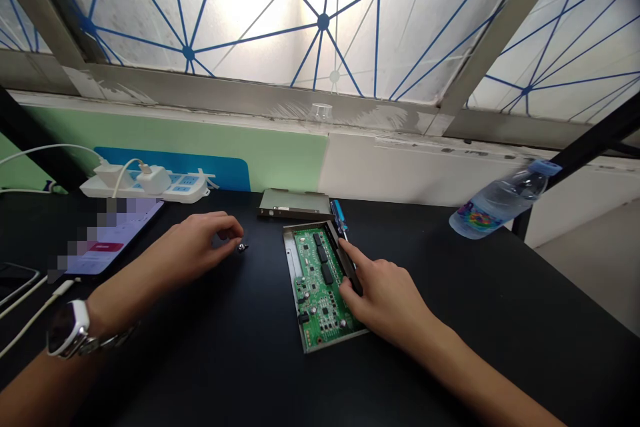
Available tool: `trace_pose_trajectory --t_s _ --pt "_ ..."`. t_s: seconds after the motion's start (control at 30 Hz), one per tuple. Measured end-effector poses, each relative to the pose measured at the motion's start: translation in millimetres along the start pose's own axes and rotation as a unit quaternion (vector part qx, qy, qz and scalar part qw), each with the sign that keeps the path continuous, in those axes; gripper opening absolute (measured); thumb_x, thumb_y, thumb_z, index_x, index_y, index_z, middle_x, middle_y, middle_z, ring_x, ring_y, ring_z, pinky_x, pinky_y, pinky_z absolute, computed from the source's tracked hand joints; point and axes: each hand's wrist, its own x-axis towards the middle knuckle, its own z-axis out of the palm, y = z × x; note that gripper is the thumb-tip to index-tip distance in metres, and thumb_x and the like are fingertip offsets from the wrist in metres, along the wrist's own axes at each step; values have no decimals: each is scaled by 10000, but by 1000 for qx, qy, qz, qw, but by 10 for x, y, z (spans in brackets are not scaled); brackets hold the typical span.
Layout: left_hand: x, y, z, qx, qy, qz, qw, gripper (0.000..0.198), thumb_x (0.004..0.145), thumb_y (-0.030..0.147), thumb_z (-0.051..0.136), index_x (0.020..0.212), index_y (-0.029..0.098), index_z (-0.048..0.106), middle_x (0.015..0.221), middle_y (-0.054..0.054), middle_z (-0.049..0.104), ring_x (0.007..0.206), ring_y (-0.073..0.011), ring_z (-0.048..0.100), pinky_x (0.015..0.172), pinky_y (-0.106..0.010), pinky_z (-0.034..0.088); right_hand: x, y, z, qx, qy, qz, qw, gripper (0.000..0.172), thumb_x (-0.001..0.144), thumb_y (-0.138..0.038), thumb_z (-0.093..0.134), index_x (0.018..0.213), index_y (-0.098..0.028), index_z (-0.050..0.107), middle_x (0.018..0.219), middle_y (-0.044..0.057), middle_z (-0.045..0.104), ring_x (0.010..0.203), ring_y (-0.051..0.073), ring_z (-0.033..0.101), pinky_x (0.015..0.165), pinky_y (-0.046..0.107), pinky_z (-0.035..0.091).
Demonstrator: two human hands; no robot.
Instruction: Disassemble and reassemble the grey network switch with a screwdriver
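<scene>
The left hand, with a white-cased smartwatch on its wrist, curls loosely above a matte black tabletop, its fingertips just beside a small silver screw; whether they pinch anything cannot be told from this view. The right hand is unclenched, grasping nothing, with its fingers resting on a dark strip along the edge of a green printed circuit board. The board sits in a shallow grey metal tray on the tabletop. A blue-handled screwdriver lies just beyond the tray, near a flat grey metal plate. Farther off stand a white power strip, a partly blurred smartphone and a clear plastic water bottle.
</scene>
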Motion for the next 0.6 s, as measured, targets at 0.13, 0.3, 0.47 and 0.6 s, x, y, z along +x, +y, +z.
trace_pose_trajectory --t_s 0.13,0.3,0.47,0.6 --pt "-8 27 70 37 -21 3 999 233 883 428 585 980 276 734 1063 -40 724 886 -236 691 731 -305 510 -12 0 3 17 -10 -3 1000 688 882 -278 495 1560 -166 453 644 16 670 584 207 589 526 300 189" --pt "-10 184 104 109 -47 -21 993 274 912 424 529 1061 287 714 1165 -41 678 912 -257 695 666 -321 487 -15 -36 9 60 -16 -4 998 707 890 -272 491 1577 -122 415 633 18 632 560 198 557 526 295 235" --pt "-2 300 166 162 -40 -40 985 295 914 360 510 1079 227 715 1154 -80 647 909 -273 686 658 -340 502 -23 -113 -11 81 -17 10 997 694 877 -264 502 1552 -115 452 631 23 622 537 191 536 530 291 257" --pt "-2 297 216 168 -29 -43 984 271 910 346 517 1001 229 745 1090 -85 653 954 -290 674 652 -342 509 -28 -134 -6 87 -17 6 996 705 869 -266 506 1554 -112 447 637 30 623 534 192 538 532 289 273"
